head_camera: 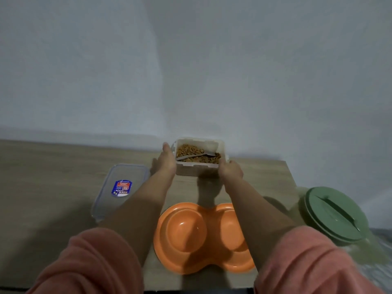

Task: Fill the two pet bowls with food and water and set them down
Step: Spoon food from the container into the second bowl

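A grey wall (191, 60) fills the upper half of the frame, and below it a wooden tabletop (53, 177) spans the lower half from the left edge to right of centre. Two arms in pink sleeves (89, 262) reach up from the bottom corners toward the middle of the frame. The orange double bowl (191, 236) lies at lower centre between the forearms, near the tabletop's front edge; both of its wells look bare, and the right forearm crosses over its right well. At the right edge, beyond the tabletop's end, sits a round green lid (335, 215) with a raised bar handle, over a container whose body is mostly hidden. At left of centre a clear lid (118, 187) with a blue and red label lies flat on the tabletop, just beside the left forearm. At the centre of the frame, by the wall, is a white tub (199, 160) holding brown kibble (191, 153), with a pale scoop (197, 155) lying across the food. The left hand (166, 162) lies against the tub's left side, fingers straight along it. The right hand (231, 169) grips the tub's front right corner with curled fingers. Whether the tub rests on the tabletop or is lifted, I cannot tell.
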Demonstrator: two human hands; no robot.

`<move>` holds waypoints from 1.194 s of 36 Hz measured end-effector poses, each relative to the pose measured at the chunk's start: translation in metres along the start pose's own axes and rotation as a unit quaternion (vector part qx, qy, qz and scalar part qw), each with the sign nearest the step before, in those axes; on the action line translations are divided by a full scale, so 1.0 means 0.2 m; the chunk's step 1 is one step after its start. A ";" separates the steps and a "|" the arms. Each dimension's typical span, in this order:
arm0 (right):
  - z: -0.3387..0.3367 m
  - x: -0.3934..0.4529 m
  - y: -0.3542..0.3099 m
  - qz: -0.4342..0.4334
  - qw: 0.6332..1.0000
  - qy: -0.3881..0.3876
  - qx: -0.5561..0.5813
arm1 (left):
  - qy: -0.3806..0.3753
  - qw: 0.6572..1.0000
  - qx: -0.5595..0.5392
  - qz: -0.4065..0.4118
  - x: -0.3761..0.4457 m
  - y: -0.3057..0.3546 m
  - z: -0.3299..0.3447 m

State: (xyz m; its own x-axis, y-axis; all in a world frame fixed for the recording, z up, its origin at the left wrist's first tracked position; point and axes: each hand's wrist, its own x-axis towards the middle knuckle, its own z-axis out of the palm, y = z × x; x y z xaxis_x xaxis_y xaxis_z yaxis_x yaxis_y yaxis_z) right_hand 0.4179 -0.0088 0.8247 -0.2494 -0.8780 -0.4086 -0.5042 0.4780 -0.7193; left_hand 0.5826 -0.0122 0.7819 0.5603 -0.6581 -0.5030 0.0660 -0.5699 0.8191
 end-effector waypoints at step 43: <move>-0.24 -0.67 0.15 -0.067 0.992 0.018 0.109 | -0.271 0.939 -0.210 0.034 -0.64 -0.15 -0.45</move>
State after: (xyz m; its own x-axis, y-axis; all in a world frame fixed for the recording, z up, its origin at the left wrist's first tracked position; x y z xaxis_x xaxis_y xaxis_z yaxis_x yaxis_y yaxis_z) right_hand 0.3955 0.1215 0.8848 -0.2236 -0.9327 -0.2829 -0.3446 0.3471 -0.8722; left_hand 0.5828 0.1334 0.8462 0.0794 -0.9049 -0.4181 0.4287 -0.3477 0.8339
